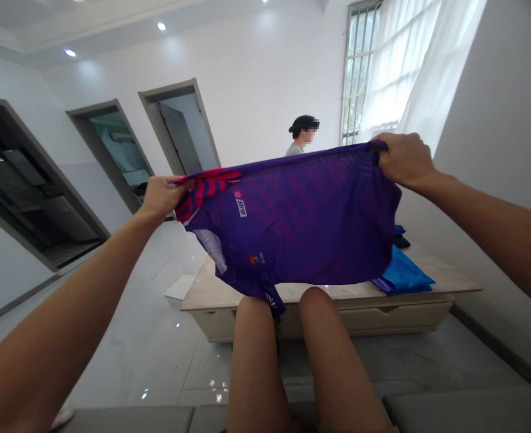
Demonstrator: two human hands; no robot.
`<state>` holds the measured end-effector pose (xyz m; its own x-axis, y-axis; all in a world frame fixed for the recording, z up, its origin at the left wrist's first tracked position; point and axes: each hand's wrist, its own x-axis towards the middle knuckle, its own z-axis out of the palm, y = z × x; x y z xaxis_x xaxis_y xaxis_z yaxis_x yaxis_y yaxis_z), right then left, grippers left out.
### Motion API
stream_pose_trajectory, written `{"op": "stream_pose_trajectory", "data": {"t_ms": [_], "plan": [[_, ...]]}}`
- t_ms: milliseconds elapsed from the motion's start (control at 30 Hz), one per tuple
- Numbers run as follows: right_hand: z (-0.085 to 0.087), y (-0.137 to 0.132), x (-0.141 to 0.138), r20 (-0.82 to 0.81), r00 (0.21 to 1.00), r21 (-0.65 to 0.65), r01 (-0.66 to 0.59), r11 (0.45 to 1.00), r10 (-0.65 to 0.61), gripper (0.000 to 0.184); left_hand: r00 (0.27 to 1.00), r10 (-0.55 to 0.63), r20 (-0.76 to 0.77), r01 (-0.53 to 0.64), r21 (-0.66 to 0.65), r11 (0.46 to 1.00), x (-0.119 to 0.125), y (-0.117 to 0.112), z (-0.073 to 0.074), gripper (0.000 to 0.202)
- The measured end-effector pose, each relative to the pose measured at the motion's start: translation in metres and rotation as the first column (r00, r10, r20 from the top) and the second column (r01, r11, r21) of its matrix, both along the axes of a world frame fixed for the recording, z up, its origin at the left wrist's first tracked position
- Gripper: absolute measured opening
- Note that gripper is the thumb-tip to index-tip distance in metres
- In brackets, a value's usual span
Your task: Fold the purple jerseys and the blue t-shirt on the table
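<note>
A purple sports jersey (301, 222) with red and purple striped trim and small printed logos hangs spread out in the air before me. My left hand (161, 195) is closed on its left edge by the striped part. My right hand (405, 159) is closed on its upper right corner, held a little higher. The cloth hangs down to my bare knees (287, 307) and covers most of the low table behind it.
A low beige table (323, 307) with drawers stands just past my knees; blue folded clothes (405, 273) lie on its right end. A person in a grey shirt (302, 137) stands beyond. Doorways open on the left, a curtained window on the right. The floor is glossy tile.
</note>
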<state>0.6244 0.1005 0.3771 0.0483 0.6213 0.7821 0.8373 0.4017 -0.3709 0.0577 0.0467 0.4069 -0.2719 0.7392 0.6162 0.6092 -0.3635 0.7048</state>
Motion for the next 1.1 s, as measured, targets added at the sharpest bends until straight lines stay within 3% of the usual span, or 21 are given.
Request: {"op": "stream_pose_trajectory", "data": {"t_ms": [67, 167, 233, 300, 333, 367, 433, 500, 567, 633, 733, 800, 867, 933, 1000, 1100], "plan": [[-0.011, 0.007, -0.002, -0.061, 0.996, 0.039, 0.072, 0.997, -0.069, 0.026, 0.998, 0.053, -0.043, -0.05, 0.061, 0.997, -0.004, 0.001, 0.01, 0.044], [-0.037, 0.012, -0.036, -0.029, 0.996, 0.097, -0.085, 0.992, 0.089, 0.031, 0.999, -0.042, -0.002, 0.042, 0.084, 0.996, 0.008, -0.001, 0.006, 0.045], [-0.057, 0.006, -0.088, 0.061, 0.941, 0.038, -0.335, 0.942, 0.332, 0.062, 0.981, -0.187, 0.048, 0.184, 0.071, 0.98, 0.031, -0.001, -0.004, 0.051], [-0.073, -0.006, -0.158, -0.001, 0.854, -0.048, -0.519, 0.853, 0.52, 0.098, 0.937, -0.345, 0.06, 0.345, 0.018, 0.938, 0.059, -0.001, -0.015, 0.057], [-0.078, -0.013, -0.194, -0.047, 0.8, -0.082, -0.6, 0.796, 0.598, 0.105, 0.911, -0.408, 0.049, 0.409, -0.012, 0.912, 0.073, -0.002, -0.02, 0.058], [-0.082, -0.019, -0.226, -0.119, 0.744, -0.101, -0.668, 0.737, 0.658, 0.1, 0.89, -0.455, 0.026, 0.455, -0.036, 0.89, 0.085, -0.002, -0.027, 0.058], [-0.086, -0.027, -0.275, -0.265, 0.627, -0.152, -0.777, 0.611, 0.732, 0.059, 0.872, -0.49, -0.026, 0.488, -0.042, 0.872, 0.101, -0.004, -0.046, 0.057], [-0.089, -0.028, -0.296, -0.363, 0.563, -0.162, -0.823, 0.544, 0.743, 0.033, 0.877, -0.481, 0.001, 0.481, 0.009, 0.877, 0.103, -0.008, -0.076, 0.062], [-0.092, -0.025, -0.295, -0.403, 0.546, -0.141, -0.83, 0.54, 0.734, 0.03, 0.874, -0.471, 0.124, 0.469, 0.04, 0.882, 0.096, -0.015, -0.119, 0.074], [-0.096, -0.019, -0.285, -0.426, 0.544, -0.131, -0.828, 0.545, 0.723, 0.029, 0.863, -0.456, 0.22, 0.478, -0.062, 0.876, 0.087, -0.026, -0.169, 0.08], [-0.103, -0.009, -0.269, -0.469, 0.567, -0.172, -0.81, 0.56, 0.677, 0.034, 0.89, -0.433, 0.142, 0.45, -0.412, 0.792, 0.08, -0.041, -0.235, 0.048], [-0.106, -0.003, -0.262, -0.477, 0.595, -0.199, -0.79, 0.58, 0.646, 0.036, 0.907, -0.414, 0.08, 0.4, -0.478, 0.782, 0.078, -0.043, -0.259, 0.025], [-0.108, 0.003, -0.254, -0.482, 0.621, -0.204, -0.766, 0.61, 0.618, 0.037, 0.93, -0.367, 0.027, 0.34, -0.443, 0.829, 0.072, -0.039, -0.265, 0.012], [-0.11, 0.008, -0.244, -0.52, 0.636, -0.185, -0.736, 0.652, 0.57, 0.041, 0.952, -0.306, -0.029, 0.273, -0.381, 0.883, 0.061, -0.032, -0.254, 0.015], [-0.11, 0.011, -0.231, -0.585, 0.627, -0.165, -0.712, 0.682, 0.514, 0.048, 0.96, -0.255, -0.115, 0.202, -0.348, 0.916, 0.047, -0.023, -0.231, 0.02], [-0.107, 0.012, -0.206, -0.656, 0.592, -0.151, -0.712, 0.686, 0.469, 0.057, 0.951, -0.216, -0.223, 0.135, -0.329, 0.935, 0.025, -0.011, -0.184, 0.017]]}}
